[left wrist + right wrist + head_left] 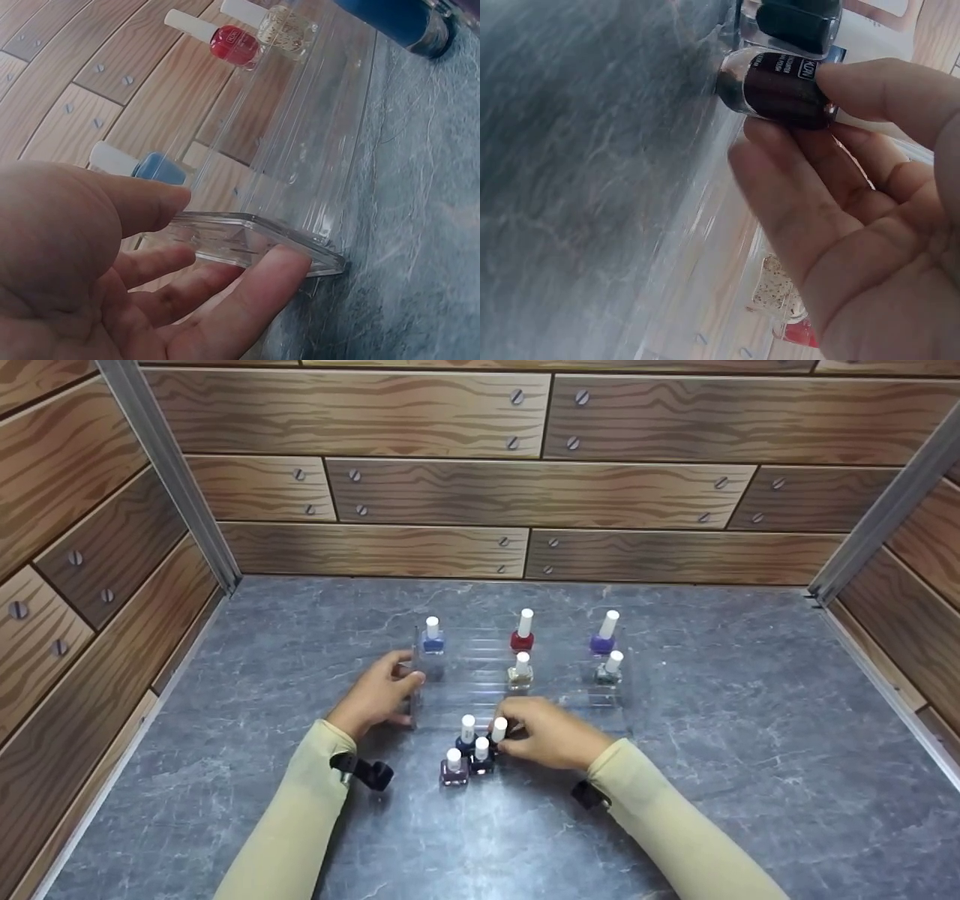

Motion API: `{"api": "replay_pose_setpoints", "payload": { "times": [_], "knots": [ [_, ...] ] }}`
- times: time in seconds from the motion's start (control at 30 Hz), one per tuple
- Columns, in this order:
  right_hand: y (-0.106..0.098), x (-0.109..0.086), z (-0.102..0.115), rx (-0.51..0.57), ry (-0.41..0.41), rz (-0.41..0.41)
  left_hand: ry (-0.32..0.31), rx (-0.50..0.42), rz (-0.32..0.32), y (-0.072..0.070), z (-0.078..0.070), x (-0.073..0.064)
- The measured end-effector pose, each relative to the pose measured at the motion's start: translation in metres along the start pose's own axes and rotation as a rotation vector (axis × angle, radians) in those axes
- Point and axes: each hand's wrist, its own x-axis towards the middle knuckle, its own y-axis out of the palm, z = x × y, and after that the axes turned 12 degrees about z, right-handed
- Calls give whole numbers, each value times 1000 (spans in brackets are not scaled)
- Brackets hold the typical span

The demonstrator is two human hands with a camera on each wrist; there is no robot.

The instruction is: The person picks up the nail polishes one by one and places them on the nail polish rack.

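Observation:
My right hand [551, 733] pinches a dark nail polish bottle [786, 88] between thumb and fingers; its white cap [499, 727] points up. Close against it stand more dark bottles with white caps, among them a navy one [482, 761] and a purplish one [454, 772]. My left hand [380, 690] holds the left end of a clear stepped display rack [255, 232], thumb at its edge and fingers along the side panel. On the rack are blue [433, 643], red [522, 640], purple [602, 643], glitter [519, 676] and grey-green [608, 673] bottles.
The rack stands on a grey marbled tabletop [247, 735], with the dark bottles in front of it. Wood-patterned panels [450, 495] enclose the back and sides, with metal posts [169, 472] at the corners.

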Motion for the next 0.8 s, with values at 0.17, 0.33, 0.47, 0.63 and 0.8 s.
{"api": "replay_pose_setpoints", "payload": {
  "times": [0.17,0.33,0.47,0.63,0.8],
  "knots": [
    [-1,0,0,13,13,6,-11,-8,11,-2,0,0],
    [1,1,0,5,36,10,-19,-17,5,-1,1,1],
    [2,1,-2,2,33,6,-14,-24,10,1,1,0],
    [2,2,-2,19,12,-5,0,-21,6,0,1,-1],
    [2,2,-2,34,21,4,-2,-23,9,-2,3,1]
  ]
}}
